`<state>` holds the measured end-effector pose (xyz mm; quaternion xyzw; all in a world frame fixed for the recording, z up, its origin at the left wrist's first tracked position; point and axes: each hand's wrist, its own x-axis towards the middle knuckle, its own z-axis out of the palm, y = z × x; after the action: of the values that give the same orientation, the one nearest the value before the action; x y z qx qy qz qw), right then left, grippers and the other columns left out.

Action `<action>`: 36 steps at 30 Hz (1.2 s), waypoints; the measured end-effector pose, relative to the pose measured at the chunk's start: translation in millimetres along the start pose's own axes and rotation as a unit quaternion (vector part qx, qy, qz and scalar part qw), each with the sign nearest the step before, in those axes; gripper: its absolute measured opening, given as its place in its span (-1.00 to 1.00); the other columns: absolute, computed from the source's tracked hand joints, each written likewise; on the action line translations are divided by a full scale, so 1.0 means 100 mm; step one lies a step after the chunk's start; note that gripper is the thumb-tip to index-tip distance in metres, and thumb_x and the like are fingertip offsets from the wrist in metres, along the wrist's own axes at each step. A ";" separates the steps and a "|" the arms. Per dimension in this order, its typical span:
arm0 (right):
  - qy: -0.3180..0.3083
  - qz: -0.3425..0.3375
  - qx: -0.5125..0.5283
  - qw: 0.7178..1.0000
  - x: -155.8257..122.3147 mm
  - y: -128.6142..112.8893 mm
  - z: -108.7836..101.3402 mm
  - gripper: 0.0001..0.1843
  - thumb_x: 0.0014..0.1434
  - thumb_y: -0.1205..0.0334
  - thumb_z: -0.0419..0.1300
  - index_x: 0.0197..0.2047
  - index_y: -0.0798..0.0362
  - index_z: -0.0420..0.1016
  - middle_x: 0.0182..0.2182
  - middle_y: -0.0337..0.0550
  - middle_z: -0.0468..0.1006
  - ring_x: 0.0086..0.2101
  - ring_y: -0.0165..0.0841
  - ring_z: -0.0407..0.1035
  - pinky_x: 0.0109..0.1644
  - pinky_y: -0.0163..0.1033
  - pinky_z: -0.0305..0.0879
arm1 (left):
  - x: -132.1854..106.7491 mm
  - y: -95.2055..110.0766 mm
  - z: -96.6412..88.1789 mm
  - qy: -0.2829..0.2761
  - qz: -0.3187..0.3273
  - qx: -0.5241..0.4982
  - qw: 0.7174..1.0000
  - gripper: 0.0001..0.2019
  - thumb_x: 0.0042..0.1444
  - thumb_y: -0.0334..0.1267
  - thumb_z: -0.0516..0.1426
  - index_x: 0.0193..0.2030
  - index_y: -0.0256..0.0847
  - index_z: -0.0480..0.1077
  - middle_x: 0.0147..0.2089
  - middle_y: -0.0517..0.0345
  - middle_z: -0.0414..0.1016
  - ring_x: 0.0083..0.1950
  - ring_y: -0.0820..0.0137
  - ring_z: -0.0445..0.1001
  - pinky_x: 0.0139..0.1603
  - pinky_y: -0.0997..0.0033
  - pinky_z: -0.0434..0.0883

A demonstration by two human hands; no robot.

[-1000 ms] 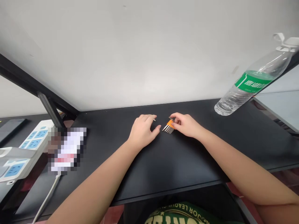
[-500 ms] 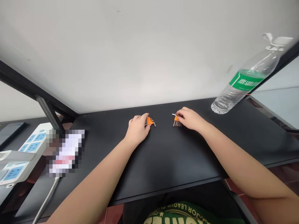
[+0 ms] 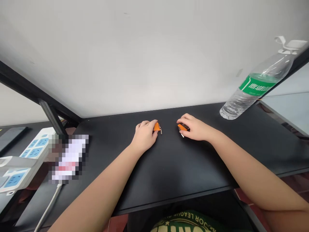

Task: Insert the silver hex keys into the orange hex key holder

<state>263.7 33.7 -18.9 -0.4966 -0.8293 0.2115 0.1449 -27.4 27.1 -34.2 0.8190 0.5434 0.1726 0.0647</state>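
Near the middle of the black table [image 3: 166, 174], my left hand [image 3: 145, 134] is closed around an orange holder of hex keys [image 3: 156, 126]. Short metal key ends stick out on its right side; the rest is covered by my fingers. Across a small gap, my right hand [image 3: 196, 128] grips a second orange holder of hex keys [image 3: 182, 128] between thumb and fingers. Dark key shafts show under that palm, and one bright key end points toward the table's front edge. Both holders are at or just above the tabletop.
A large water bottle [image 3: 258, 85] with a green label stands at the back right. To the left lie a blurred-out phone [image 3: 71, 158] with a white cable [image 3: 49, 206] and a white power strip [image 3: 36, 151]. A pale wall [image 3: 149, 58] rises behind the table.
My right hand has turned its hex key holder: the shafts, which pointed toward the front, now point right under the palm. My left hand keeps its grip, its holder turned slightly.
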 end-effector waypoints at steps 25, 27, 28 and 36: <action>0.012 -0.094 -0.036 0.995 0.05 -0.38 0.27 -0.33 0.31 -0.06 0.30 0.40 -0.05 0.31 0.05 0.02 0.51 -0.13 -0.16 0.45 -0.11 -0.08 0.38 | 0.00 0.14 -0.07 -0.038 0.078 -0.030 0.996 -0.73 0.42 -0.14 0.06 0.16 -0.09 0.42 0.11 0.01 0.60 0.21 0.12 0.51 0.23 -0.02 0.41; -0.007 -0.098 -0.028 0.995 0.06 -0.43 0.33 -0.38 0.36 0.03 0.26 0.41 -0.06 0.28 -0.07 -0.04 0.54 -0.22 -0.22 0.43 -0.19 -0.14 0.34 | 0.00 0.13 -0.06 -0.035 0.080 -0.039 0.995 -0.73 0.41 -0.16 0.07 0.17 -0.09 0.43 0.13 0.02 0.60 0.21 0.13 0.51 0.24 -0.01 0.41; -0.005 -0.100 -0.018 0.995 0.08 -0.44 0.35 -0.44 0.38 0.05 0.24 0.39 -0.06 0.31 -0.13 -0.08 0.55 -0.25 -0.23 0.43 -0.20 -0.15 0.32 | 0.00 0.13 -0.05 -0.035 0.082 -0.044 0.995 -0.71 0.39 -0.16 0.09 0.18 -0.09 0.42 0.15 0.01 0.59 0.22 0.13 0.51 0.26 -0.02 0.40; 0.007 -0.084 0.091 0.992 0.15 -0.34 0.34 -0.73 0.38 0.22 0.21 0.13 -0.05 0.54 -0.20 -0.15 0.55 -0.18 -0.27 0.43 -0.08 -0.16 0.32 | 0.01 0.13 -0.02 -0.043 0.092 -0.080 0.992 -0.61 0.26 -0.11 0.25 0.20 -0.07 0.40 0.16 0.03 0.59 0.22 0.14 0.51 0.33 -0.03 0.36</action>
<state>215.5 25.9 -31.6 -0.4116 -0.8443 0.2697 0.2122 -16.8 22.6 -27.9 0.8642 0.4473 0.1849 0.1373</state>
